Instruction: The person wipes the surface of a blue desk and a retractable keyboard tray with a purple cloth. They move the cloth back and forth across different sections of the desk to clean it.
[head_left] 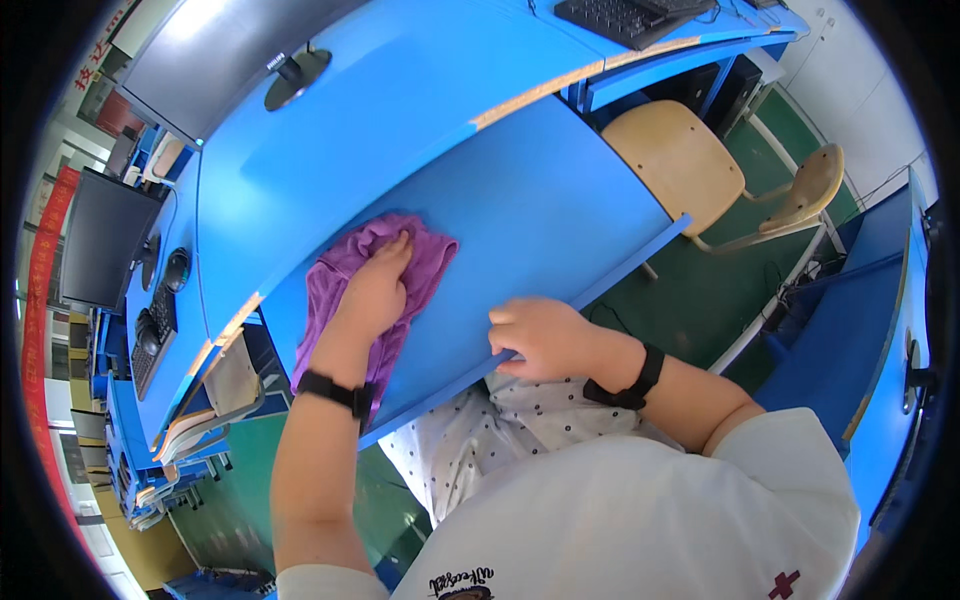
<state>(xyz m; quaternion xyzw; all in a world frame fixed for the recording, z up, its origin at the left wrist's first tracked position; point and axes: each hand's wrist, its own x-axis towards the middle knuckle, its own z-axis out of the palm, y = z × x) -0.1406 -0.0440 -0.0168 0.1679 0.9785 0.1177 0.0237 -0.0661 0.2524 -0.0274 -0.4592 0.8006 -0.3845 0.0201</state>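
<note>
A crumpled purple cloth [430,262] lies on the left part of a blue pull-out keyboard tray [530,200]. Pressed down on it is my left hand [378,285], its fingers partly sunk in the bunched folds and closed on the fabric. One end of the cloth trails back under my left wrist toward the tray's front lip. My right hand [540,338] is curled over that front lip, thumb on the near side, gripping the tray's edge. Both wrists wear black bands.
Above the tray runs the blue desktop [400,110] with a monitor stand [297,78] and a black keyboard [625,20]. A wooden chair [675,160] stands at the right. To the left are another monitor [105,240], a keyboard [153,340] and a second chair [225,390].
</note>
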